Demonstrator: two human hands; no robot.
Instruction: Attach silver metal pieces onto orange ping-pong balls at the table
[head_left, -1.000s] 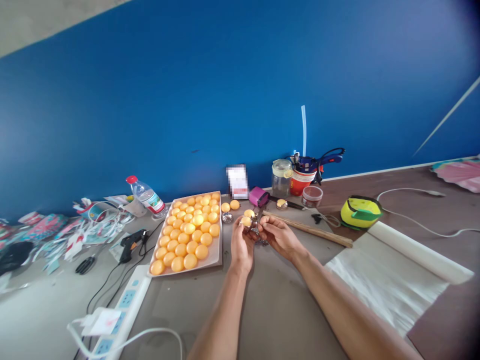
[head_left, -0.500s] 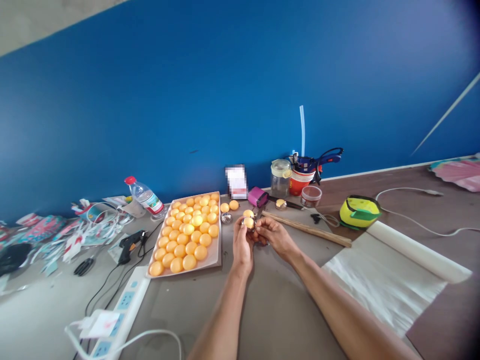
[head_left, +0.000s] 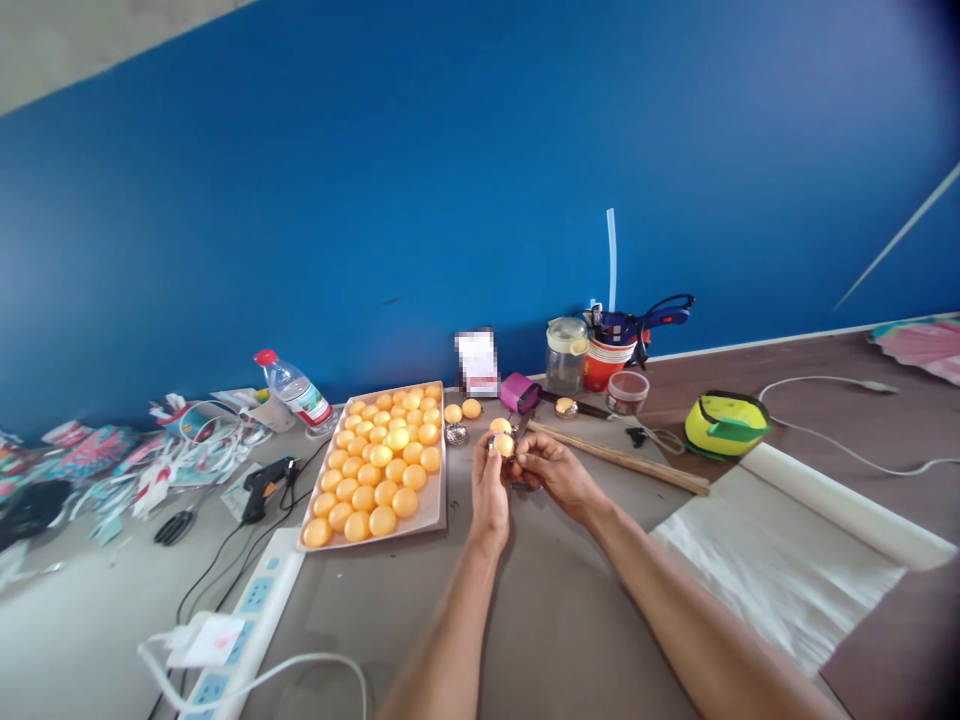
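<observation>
My left hand (head_left: 491,495) is closed around an orange ball (head_left: 503,444) with shiny silver trim at its edge. My right hand (head_left: 559,468) meets it from the right, thumb and fingers pinched at the ball's side; whatever lies between those fingertips is hidden. Just behind the held ball another orange ball (head_left: 500,426) shows. A shallow box (head_left: 441,470) full of plain orange balls stands to the left of my hands. Beyond them lie two loose orange balls (head_left: 462,411), a silvery studded piece (head_left: 456,434) and a silver-trimmed orange ball (head_left: 565,407).
A wooden stick (head_left: 622,458) and a roll of white sheet (head_left: 847,510) lie to the right, near a yellow-green pouch (head_left: 726,424). At left are a glue gun (head_left: 264,487), a power strip (head_left: 259,600) and a bottle (head_left: 298,395). A jar (head_left: 566,358) stands at the back.
The whole view has shifted slightly, so everything appears a little further right. Both hands keep nearly the same grip around the ball.
</observation>
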